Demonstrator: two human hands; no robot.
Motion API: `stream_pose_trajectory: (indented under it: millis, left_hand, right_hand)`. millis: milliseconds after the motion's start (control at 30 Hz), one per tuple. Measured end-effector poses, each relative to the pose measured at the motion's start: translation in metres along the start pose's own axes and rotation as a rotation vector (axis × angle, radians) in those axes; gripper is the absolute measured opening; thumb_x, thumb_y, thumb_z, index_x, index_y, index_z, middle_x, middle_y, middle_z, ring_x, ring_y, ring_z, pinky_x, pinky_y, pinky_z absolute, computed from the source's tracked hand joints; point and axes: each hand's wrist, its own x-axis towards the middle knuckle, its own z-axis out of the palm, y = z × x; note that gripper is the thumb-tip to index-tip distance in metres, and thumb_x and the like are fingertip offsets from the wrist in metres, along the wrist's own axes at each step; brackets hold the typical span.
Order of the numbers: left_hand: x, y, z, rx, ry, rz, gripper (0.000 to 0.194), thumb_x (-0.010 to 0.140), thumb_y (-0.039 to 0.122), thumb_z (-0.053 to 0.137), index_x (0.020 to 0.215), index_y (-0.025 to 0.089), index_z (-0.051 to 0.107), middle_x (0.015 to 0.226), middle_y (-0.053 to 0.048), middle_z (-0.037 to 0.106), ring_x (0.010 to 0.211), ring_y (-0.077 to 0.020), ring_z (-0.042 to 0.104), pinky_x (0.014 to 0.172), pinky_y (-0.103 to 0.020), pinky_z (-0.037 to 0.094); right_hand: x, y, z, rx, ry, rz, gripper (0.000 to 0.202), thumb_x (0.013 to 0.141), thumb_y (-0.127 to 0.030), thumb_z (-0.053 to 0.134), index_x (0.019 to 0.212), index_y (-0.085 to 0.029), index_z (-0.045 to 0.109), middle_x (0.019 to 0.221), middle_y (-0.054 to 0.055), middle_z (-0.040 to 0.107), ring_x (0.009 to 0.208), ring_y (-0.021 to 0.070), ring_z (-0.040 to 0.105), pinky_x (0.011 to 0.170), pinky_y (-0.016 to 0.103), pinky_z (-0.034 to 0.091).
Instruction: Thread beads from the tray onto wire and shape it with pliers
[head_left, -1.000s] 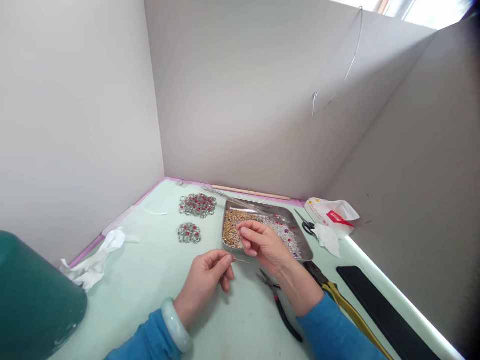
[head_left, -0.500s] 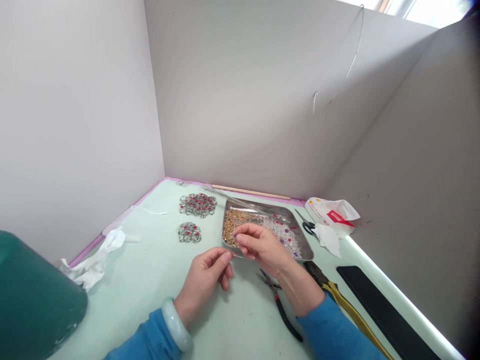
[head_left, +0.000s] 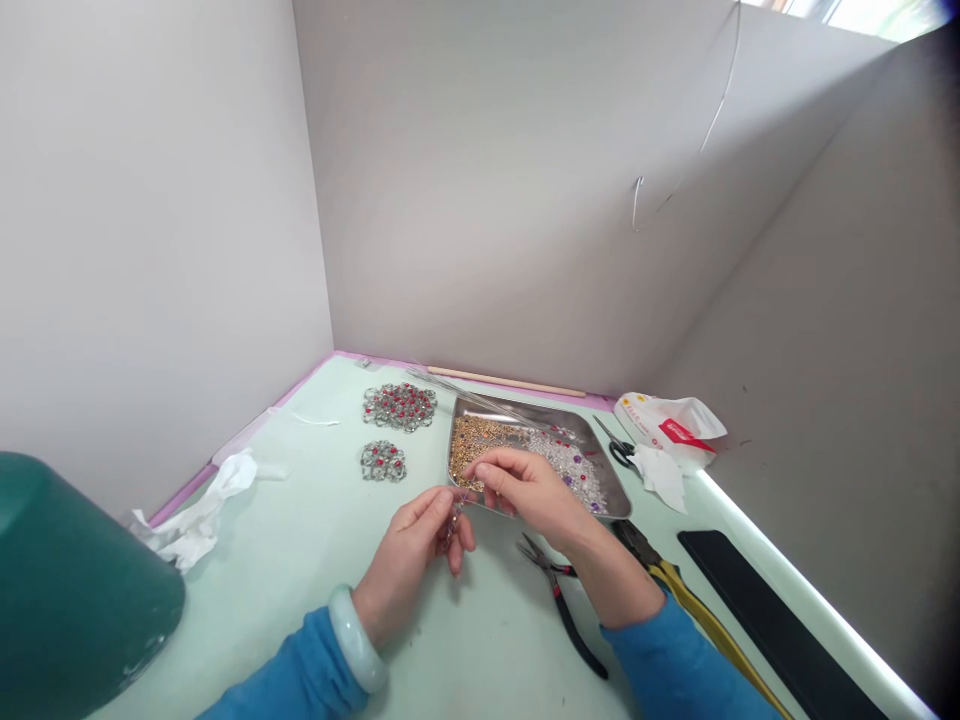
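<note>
My left hand (head_left: 405,555) is closed in a pinch on a small beaded wire piece (head_left: 453,522), which hangs down by the fingers. Close beside it, my right hand (head_left: 536,498) has thumb and forefinger pressed together over the near edge of the metal tray (head_left: 616,490). What those fingertips hold is too small to make out. Gold beads (head_left: 476,440) fill the tray's left side, and clear beads (head_left: 564,460) with some red and purple ones lie on the right. Long thin wires (head_left: 480,400) rest across the tray's far rim.
Two clusters of wire pieces with red beads, a larger one (head_left: 400,406) and a smaller one (head_left: 383,461), lie left of the tray. Black-handled pliers (head_left: 562,600), yellow-handled pliers (head_left: 686,597), scissors (head_left: 621,450) and a black strip (head_left: 765,610) lie right. A green container (head_left: 75,590) stands left.
My left hand has turned slightly, so the beaded wire piece now shows below its fingertips. The right hand stays pinched and has come a little closer to it. The view has shifted slightly.
</note>
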Motion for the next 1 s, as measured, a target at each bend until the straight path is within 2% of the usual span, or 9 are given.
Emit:
stream_pose_trajectory:
  millis: [233,400,567,1000]
  left_hand:
    - [0.0008,-0.0006,0.0004,-0.027,-0.009,-0.033,0.038,0.085,0.047,0.045,0.093,0.013,0.058,0.060,-0.002,0.059,0.043,-0.0098,0.046,0.047,-0.024,0.038]
    - [0.0005,0.0005,0.0011,0.010,-0.042,-0.038,0.046,0.085,0.053,0.042,0.097,0.012,0.059,0.055,0.000,0.056,0.040,-0.0086,0.039,0.042,-0.022,0.033]
    - [-0.0002,0.0019,0.0015,0.020,-0.046,-0.030,0.052,0.086,0.057,0.035,0.090,0.012,0.062,0.052,0.000,0.054,0.038,-0.0072,0.036,0.042,-0.022,0.032]
    - [-0.0003,0.0008,0.0016,0.012,-0.063,-0.029,0.049,0.089,0.053,0.031,0.091,0.012,0.059,0.051,0.001,0.052,0.038,-0.0077,0.035,0.041,-0.022,0.029]
  right_hand:
    - [-0.0001,0.0025,0.0004,0.054,-0.031,-0.003,0.023,0.082,-0.038,0.056,0.083,-0.019,0.069,0.057,-0.001,0.053,0.052,0.0102,0.042,0.049,0.023,0.031]
    - [-0.0014,0.0021,0.0034,0.110,-0.067,-0.029,0.023,0.082,-0.039,0.056,0.082,-0.019,0.068,0.056,-0.002,0.049,0.053,0.0101,0.040,0.051,0.023,0.031]
    - [-0.0010,0.0030,0.0051,0.106,-0.060,-0.007,0.023,0.082,-0.038,0.057,0.082,-0.019,0.068,0.056,-0.002,0.049,0.053,0.0099,0.040,0.051,0.023,0.031]
    - [-0.0016,0.0004,0.0065,0.092,-0.054,0.030,0.024,0.081,-0.039,0.057,0.081,-0.017,0.067,0.055,-0.002,0.049,0.052,0.0091,0.039,0.050,0.023,0.029]
